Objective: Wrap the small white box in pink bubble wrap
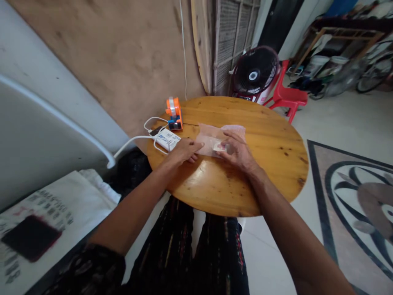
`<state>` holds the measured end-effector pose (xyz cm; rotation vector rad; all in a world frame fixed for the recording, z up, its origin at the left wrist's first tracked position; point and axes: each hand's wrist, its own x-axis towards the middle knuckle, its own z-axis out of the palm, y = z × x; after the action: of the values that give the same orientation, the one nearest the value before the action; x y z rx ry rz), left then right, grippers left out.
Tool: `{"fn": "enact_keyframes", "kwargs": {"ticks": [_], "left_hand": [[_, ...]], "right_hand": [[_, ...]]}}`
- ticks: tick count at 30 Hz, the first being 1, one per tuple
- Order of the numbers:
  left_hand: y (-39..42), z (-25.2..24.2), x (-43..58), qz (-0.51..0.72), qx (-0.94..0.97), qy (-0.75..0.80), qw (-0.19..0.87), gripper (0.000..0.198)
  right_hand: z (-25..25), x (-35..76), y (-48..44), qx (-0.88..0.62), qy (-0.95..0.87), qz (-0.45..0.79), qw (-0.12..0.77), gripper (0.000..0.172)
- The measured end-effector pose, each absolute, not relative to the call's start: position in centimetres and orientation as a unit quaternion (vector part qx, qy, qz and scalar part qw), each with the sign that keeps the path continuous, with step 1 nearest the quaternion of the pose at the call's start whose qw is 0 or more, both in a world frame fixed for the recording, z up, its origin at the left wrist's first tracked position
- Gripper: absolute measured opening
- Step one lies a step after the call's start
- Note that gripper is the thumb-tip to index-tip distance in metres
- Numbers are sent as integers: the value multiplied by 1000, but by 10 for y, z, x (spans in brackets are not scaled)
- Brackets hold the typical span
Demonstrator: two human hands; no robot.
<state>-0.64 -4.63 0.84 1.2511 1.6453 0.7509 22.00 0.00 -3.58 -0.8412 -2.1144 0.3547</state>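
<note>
A pale pink, see-through sheet that looks like bubble wrap (pixel 206 133) lies spread on the round wooden table (pixel 270 123). On its right part sits a small white item with reddish marks (pixel 218 146); its exact kind is too small to tell. My right hand (pixel 238 150) holds this item between thumb and fingers. Behind the right hand's fingers, a crumpled end of wrap (pixel 238 128) shows. My left hand (pixel 186 150) rests at the sheet's left edge, index finger stretched out over it and the other fingers loosely bent, with nothing visible in them.
Left of the wrap are a white labelled box (pixel 167 138) with white cables and an orange-and-blue tape dispenser (pixel 174 114). Beyond the table stand a fan (pixel 254 73) and a red chair (pixel 288 95). A dark phone-like slab (pixel 32 237) lies on a white sack at left.
</note>
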Motion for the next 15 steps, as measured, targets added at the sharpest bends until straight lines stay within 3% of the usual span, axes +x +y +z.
{"fn": "enact_keyframes", "kwargs": {"ticks": [8,12,15], "left_hand": [[-39,-2,9,404,440,648,472,13],[-40,1,14,407,396,662,489,31],[-41,4,15,404,391,663,495,33]], "right_hand": [[-25,217,-5,-338,-847,136,388,33],[-25,216,-5,-342,-851,145,372,31],[-25,216,-4,-330,-846,152,389,29]]}}
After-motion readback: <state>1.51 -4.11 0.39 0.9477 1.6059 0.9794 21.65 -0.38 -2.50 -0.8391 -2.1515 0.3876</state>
